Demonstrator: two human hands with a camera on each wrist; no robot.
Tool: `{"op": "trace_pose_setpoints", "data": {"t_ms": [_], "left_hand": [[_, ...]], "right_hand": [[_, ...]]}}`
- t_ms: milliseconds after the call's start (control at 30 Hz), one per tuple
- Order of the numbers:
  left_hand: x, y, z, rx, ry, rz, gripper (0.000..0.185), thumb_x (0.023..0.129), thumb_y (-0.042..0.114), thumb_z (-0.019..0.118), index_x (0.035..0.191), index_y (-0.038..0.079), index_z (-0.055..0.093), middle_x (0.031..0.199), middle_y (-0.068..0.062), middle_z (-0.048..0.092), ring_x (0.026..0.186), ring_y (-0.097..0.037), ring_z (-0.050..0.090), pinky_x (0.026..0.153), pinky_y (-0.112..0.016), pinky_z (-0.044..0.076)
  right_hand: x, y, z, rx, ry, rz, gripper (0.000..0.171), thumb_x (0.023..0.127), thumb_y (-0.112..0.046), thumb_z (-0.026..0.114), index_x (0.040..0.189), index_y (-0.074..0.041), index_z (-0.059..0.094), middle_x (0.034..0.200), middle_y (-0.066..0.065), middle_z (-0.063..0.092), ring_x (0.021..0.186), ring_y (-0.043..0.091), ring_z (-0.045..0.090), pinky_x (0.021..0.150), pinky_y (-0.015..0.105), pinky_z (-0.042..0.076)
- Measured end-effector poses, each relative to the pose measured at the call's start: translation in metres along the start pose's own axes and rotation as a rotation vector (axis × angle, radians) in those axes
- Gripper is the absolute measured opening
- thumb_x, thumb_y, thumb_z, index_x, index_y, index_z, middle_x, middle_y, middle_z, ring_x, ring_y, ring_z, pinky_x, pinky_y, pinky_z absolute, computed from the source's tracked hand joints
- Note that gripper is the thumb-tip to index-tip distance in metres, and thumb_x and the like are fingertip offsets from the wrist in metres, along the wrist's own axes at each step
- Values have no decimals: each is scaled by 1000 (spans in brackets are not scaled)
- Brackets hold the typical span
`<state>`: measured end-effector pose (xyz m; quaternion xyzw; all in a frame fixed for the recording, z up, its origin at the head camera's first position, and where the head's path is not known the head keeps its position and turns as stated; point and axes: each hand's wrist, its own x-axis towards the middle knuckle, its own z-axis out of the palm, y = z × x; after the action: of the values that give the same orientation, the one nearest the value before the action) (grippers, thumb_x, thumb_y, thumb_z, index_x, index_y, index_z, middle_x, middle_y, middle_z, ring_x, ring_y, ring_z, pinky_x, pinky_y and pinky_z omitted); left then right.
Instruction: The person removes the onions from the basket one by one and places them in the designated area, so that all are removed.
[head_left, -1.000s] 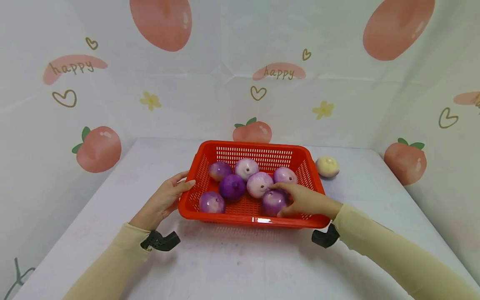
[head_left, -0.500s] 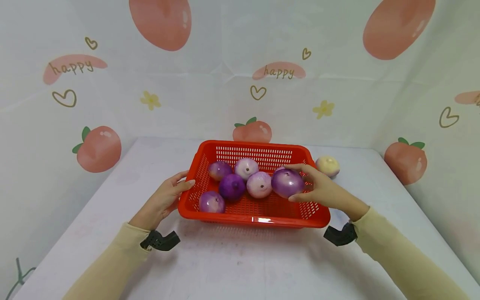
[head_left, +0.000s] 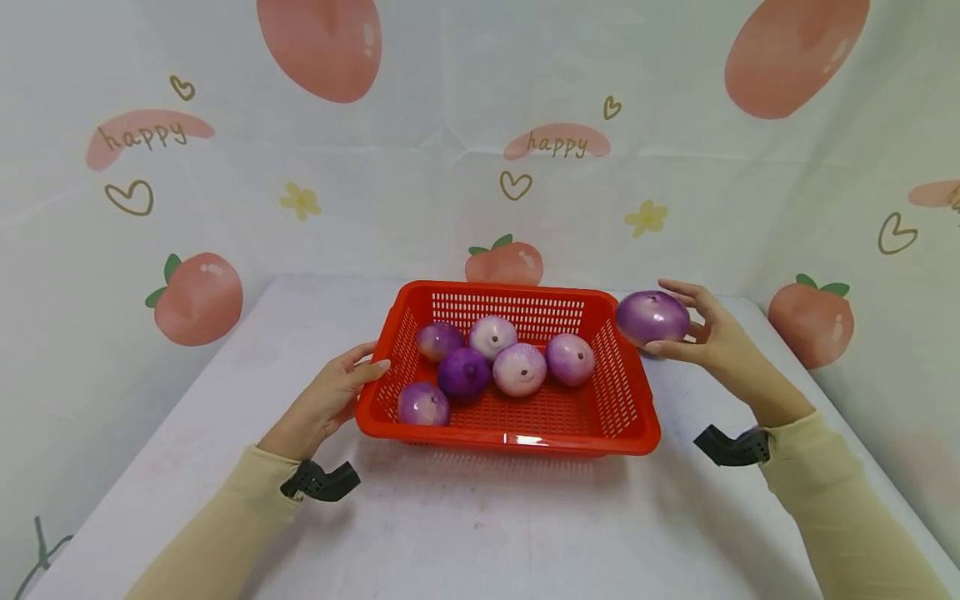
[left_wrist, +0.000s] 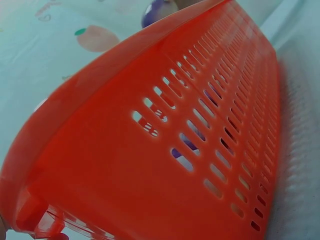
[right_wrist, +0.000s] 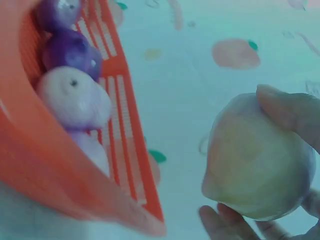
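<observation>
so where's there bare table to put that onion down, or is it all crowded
Bare table runs along the near edge, between the two sleeves and in front of the red basket. The far left, beyond the left hand, is also bare. Inside the basket the onions crowd the back. The right hand holds the purple onion beside the basket's right rim.

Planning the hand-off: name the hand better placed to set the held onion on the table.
Right. The right hand already grips the purple onion beyond the basket; the left hand rests on the basket's opposite wall.

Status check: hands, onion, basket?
Right hand holds purple onion outside basket. Left hand touches basket's left rim. Five onions inside. Nothing blocking.
</observation>
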<state>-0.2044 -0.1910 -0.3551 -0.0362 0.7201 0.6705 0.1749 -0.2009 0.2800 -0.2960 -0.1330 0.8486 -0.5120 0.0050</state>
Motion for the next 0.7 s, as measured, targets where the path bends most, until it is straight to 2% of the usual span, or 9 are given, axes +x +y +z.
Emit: {"op": "trace_pose_setpoints", "data": {"t_ms": [100, 167, 200, 333, 400, 467, 533, 633, 700], "left_hand": [[0, 0, 0, -10, 0, 6, 66, 99, 29, 54, 154, 12, 22, 148, -22, 39, 102, -11, 62, 89, -36, 56], [0, -1, 0, -13, -3, 17, 65, 99, 28, 54, 154, 11, 22, 147, -23, 39, 101, -11, 63, 89, -35, 56], [0, -1, 0, -14, -4, 23, 64, 100, 28, 53, 153, 11, 22, 147, -23, 39, 100, -10, 63, 89, -35, 56], [1, -2, -1, -18, -4, 29, 63, 100, 27, 53, 153, 10, 23, 146, -24, 40, 100, -10, 63, 88, -34, 56], [1, -2, 0, -17, -3, 23, 64, 99, 28, 54, 153, 11, 23, 147, -23, 40, 102, -11, 62, 89, -35, 56], [1, -2, 0, -16, -4, 22, 64, 99, 28, 54, 153, 11, 23, 147, -23, 40, 103, -12, 62, 89, -35, 56], [1, -3, 0, -13, -7, 24, 64, 100, 28, 53, 153, 11, 23, 147, -23, 40, 104, -13, 62, 89, -35, 56], [1, -4, -1, -14, -4, 30, 63, 100, 28, 53, 153, 11, 23, 146, -23, 40, 104, -13, 63, 89, -35, 56], [1, -3, -1, -17, 3, 28, 63, 100, 28, 53, 153, 11, 24, 146, -23, 40, 103, -13, 63, 89, -35, 56]], "right_hand": [[4, 10, -11, 50, 61, 29, 77, 89, -11, 68, 149, -26, 22, 145, 11, 25, 117, 14, 51, 81, 13, 51], [7, 17, -18, 99, 104, 64, 75, 90, -12, 68, 146, -26, 21, 142, 3, 27, 111, 4, 52, 82, 10, 49], [8, 21, -21, 140, 116, 73, 74, 90, -11, 67, 145, -25, 20, 140, 0, 28, 109, 1, 52, 87, 11, 48], [15, 37, -30, 346, 168, 39, 58, 91, -5, 64, 135, -22, 32, 129, -9, 38, 101, 0, 56, 91, 11, 42], [18, 46, -33, 482, 171, -24, 50, 91, 3, 61, 131, -18, 39, 125, -6, 44, 98, 3, 59, 93, 13, 41], [21, 55, -36, 609, 179, -75, 46, 90, 8, 58, 127, -15, 45, 121, -2, 47, 95, 6, 60, 89, 13, 45], [24, 62, -39, 751, 172, -98, 45, 90, 12, 54, 127, -13, 45, 121, 1, 46, 97, 9, 61, 87, 17, 51], [28, 69, -44, 870, 173, -86, 45, 91, 11, 51, 129, -10, 40, 125, 4, 42, 101, 14, 62, 82, 28, 58], [30, 72, -47, 884, 167, -66, 47, 92, 10, 50, 132, -10, 35, 128, 5, 38, 103, 15, 62, 79, 35, 60]]}}
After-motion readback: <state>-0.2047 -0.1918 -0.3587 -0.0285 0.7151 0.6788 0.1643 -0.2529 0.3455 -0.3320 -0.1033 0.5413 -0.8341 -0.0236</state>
